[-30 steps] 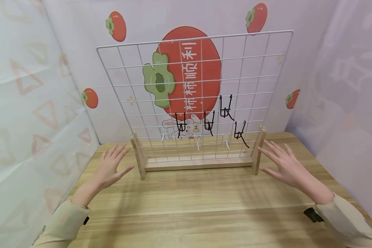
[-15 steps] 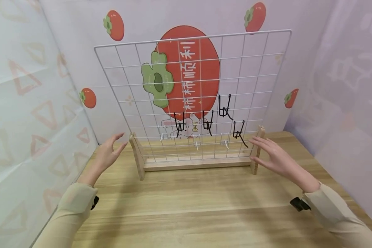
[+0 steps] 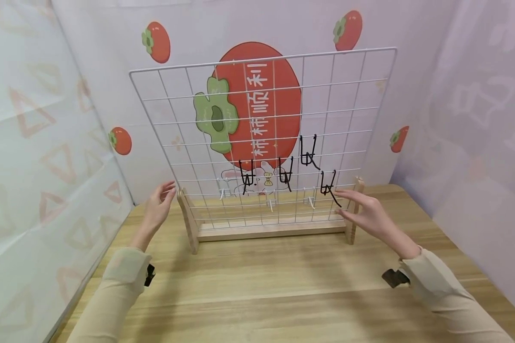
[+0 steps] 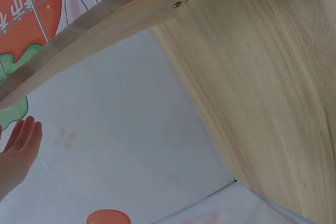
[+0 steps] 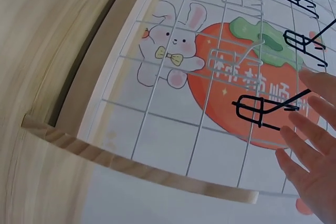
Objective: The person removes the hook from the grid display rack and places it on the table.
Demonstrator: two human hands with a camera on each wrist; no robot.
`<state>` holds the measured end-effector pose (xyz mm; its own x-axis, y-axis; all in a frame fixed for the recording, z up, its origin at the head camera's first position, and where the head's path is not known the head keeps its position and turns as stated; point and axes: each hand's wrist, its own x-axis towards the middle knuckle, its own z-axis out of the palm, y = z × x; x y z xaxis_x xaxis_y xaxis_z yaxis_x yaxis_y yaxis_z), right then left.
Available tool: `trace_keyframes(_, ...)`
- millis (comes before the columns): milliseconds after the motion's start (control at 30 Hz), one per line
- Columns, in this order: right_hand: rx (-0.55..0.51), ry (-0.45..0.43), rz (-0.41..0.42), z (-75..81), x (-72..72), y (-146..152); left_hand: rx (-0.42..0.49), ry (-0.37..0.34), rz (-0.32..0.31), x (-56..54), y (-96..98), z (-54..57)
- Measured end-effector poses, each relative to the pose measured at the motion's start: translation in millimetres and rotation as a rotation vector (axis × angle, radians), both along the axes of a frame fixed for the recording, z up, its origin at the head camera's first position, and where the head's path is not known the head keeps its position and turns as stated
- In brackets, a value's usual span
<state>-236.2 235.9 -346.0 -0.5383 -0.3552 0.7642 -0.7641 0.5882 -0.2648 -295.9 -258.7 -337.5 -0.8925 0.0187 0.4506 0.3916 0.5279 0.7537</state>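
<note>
- At twelve o'clock, the rack stands on the table.
- At eleven, the left hand, fingers relaxed, is near the left post.
- At one, the right hand is spread about the tip of the lowest black hook; contact unclear.

Light wood-grained table
A wooden stand rests on it toward twelve o'clock, its length running nine to three o'clock, holding a white wire grid.

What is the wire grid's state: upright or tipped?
Upright: the wire grid stands in the wooden base, between its two side posts.
</note>
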Motion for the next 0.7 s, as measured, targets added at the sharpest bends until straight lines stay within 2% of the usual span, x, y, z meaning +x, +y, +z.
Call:
trace_keyframes(100, -0.04, 0.001, 0.003, -0.9, -1.9, -3.4, 0.065, -0.038, -0.016, -2.2, 3.0, -1.7)
trace_keyframes(267, -0.065, 0.016, 0.003, -2.4, -4.5, -9.0, 0.205, -0.139, -0.069, -4.4, 8.7, -5.3)
trace_keyframes(367, -0.081, 0.048, 0.007, -3.4, -5.4, -11.9, 0.246, -0.181, -0.075, -5.7, 12.2, -8.7)
trace_keyframes(700, -0.151, 0.14, 0.035, -5.8, -9.5, -18.5, 0.376, -0.174, -0.036, -13.5, 19.2, -20.3)
